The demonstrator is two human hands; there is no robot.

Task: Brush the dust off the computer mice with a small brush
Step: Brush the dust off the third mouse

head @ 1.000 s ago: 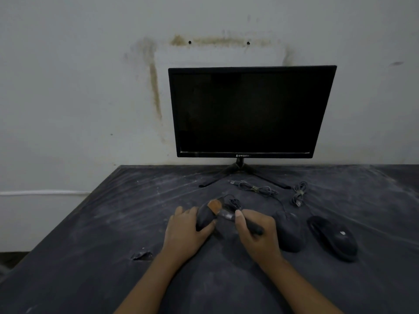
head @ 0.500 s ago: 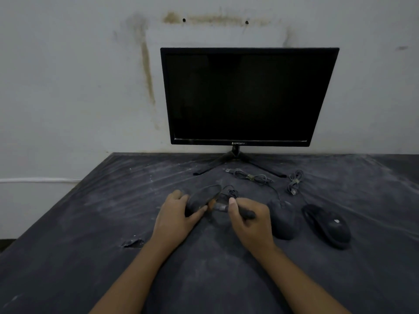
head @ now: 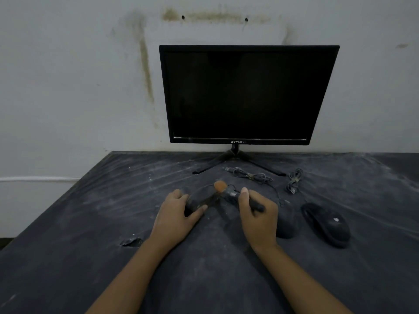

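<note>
The left hand (head: 176, 214) is gripping the light, probably slick mouse (head: 201, 200) by its sides; the right hand (head: 258, 214) is pinching the soft-bristled brush (head: 233, 195) by its handle.

White wall (head: 68, 87) bears brown stains (head: 145, 64) and two small holes (head: 183, 17). Dusty dark table (head: 68, 257) stands against it, carrying a black monitor (head: 247, 94), screen dark. Lighting dim.

Small orange-bristled dark-handled brush (head: 232, 195) in right hand (head: 258, 219) sweeps forward: bristles move from near left hand (head: 174, 220) thumb to far end of black plastic computer mouse (head: 199, 203).
</note>
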